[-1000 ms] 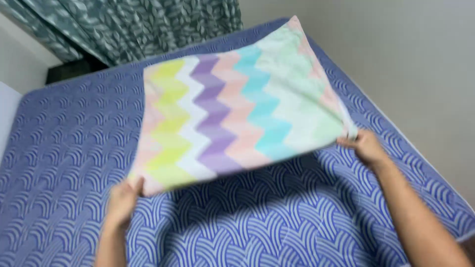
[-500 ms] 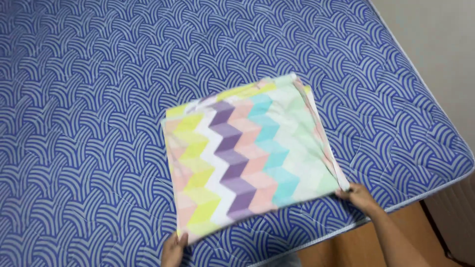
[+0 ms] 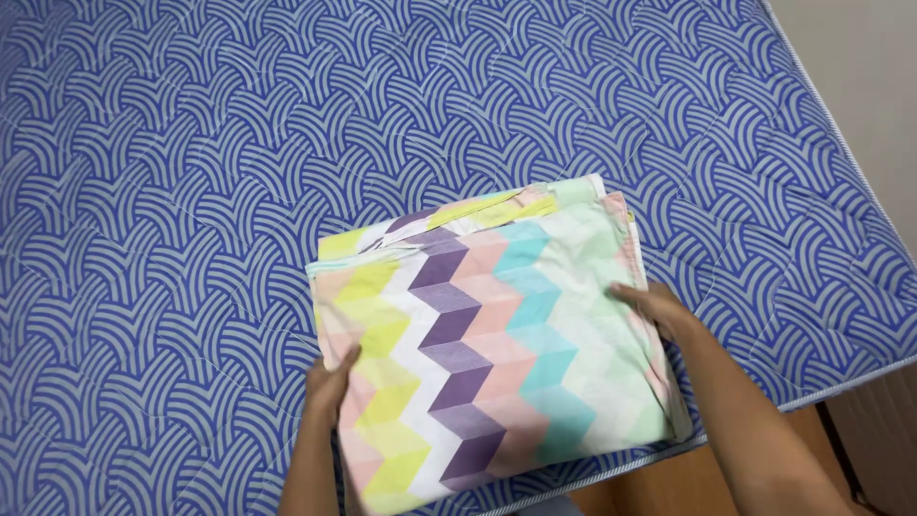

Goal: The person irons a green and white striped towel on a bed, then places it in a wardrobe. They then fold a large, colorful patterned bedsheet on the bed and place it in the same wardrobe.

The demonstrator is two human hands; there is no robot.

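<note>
A folded cloth with pastel zigzag stripes in yellow, purple, pink, teal and mint lies flat near the front edge of a blue mattress with a white wave pattern. My left hand rests on the cloth's left edge, thumb on top. On the right side my right hand lies with its fingers spread over the mint stripe. Both hands press on the cloth rather than lift it. Several layers show at the cloth's far edge.
The mattress's piped edge runs along the front right, with a brown floor below it. A pale wall or floor strip borders the mattress on the right.
The cloth was held up spread in the air, then came down onto the mattress. Now it lies folded smaller, and both hands have moved from its front corners up onto its sides.
</note>
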